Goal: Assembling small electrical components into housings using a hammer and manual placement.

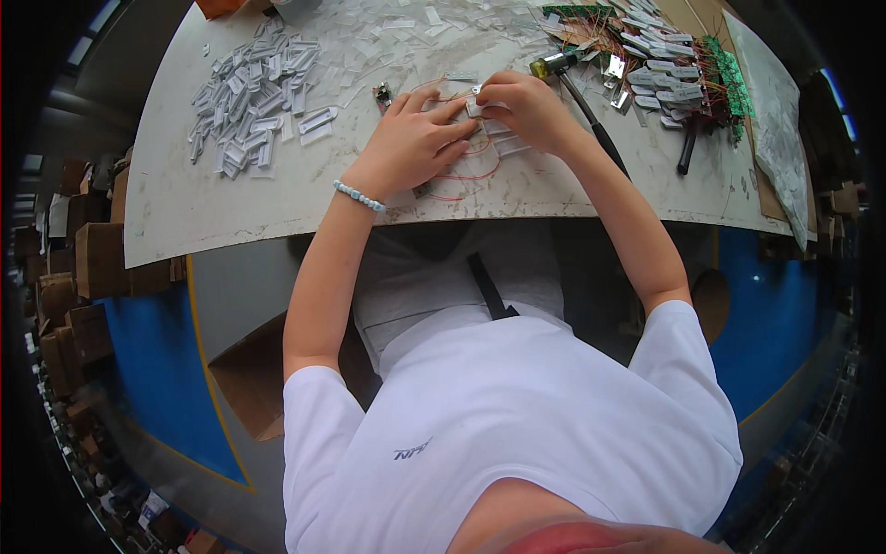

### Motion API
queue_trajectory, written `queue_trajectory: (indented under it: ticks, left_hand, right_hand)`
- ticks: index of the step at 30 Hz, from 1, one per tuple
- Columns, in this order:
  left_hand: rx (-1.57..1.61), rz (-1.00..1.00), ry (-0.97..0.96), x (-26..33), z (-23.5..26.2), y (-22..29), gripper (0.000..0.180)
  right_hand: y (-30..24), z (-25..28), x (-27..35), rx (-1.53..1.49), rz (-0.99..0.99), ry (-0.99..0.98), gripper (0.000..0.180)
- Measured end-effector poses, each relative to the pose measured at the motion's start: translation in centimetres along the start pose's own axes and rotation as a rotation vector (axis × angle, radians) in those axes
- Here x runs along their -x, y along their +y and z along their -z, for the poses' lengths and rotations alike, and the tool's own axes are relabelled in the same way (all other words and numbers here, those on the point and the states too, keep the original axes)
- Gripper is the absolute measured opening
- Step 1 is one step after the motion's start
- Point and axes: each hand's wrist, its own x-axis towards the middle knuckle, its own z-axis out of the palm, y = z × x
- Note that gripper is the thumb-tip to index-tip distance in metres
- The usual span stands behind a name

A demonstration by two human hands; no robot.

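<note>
Over the middle of the worktable, my left hand (413, 141) lies with its fingers stretched out and spread. Its fingertips reach beside a small white part (474, 104) and over thin wires. My right hand (527, 107) is closed in a pinch on that same white part; its exact shape is mostly hidden by the fingers. Thin red wire (477, 176) loops out below my hands. A small metal-and-dark component (382, 94) sits just beyond my left hand. Under my right hand, clear plastic pieces (507, 142) lie on the tabletop.
A heap of white plastic casings (242, 103) covers the table's left part. Clear flat pieces (388, 37) are scattered at the back. Right of my hands lies a hammer (591, 109). Beyond it are wired white modules (666, 78) and green circuit boards (729, 88).
</note>
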Motion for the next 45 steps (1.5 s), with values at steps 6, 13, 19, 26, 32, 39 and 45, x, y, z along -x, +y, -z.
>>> queue_trajectory:
  ticks: [6,13,19,26,32,39,45]
  left_hand:
    - [0.009,-0.001,-0.009,0.0,0.3,-0.1,0.032]
    - [0.005,0.021,-0.012,0.2,0.2,0.0,0.032]
    - [0.039,0.026,-0.011,-0.2,0.3,0.2,0.032]
    - [0.072,0.042,0.001,0.3,0.4,0.1,0.033]
    - [0.083,0.034,-0.004,0.3,0.1,-0.1,0.034]
    - [0.072,0.046,-0.016,0.3,0.0,-0.2,0.033]
    - [0.050,0.042,-0.017,0.3,0.1,-0.1,0.033]
  right_hand:
    - [0.3,0.0,-0.3,-0.061,-0.028,-0.056,0.014]
    - [0.0,0.0,-0.6,-0.214,-0.218,-0.078,0.018]
    - [-0.6,2.0,1.1,-0.033,-0.157,0.121,0.025]
    - [0.0,9.1,9.0,0.363,-0.645,-0.117,0.038]
    - [0.4,9.3,8.3,-1.162,-1.075,0.001,0.033]
    - [-1.6,7.3,9.5,-0.452,-0.789,0.032,0.021]
    - [-4.4,6.6,7.9,-0.019,-0.281,0.178,0.021]
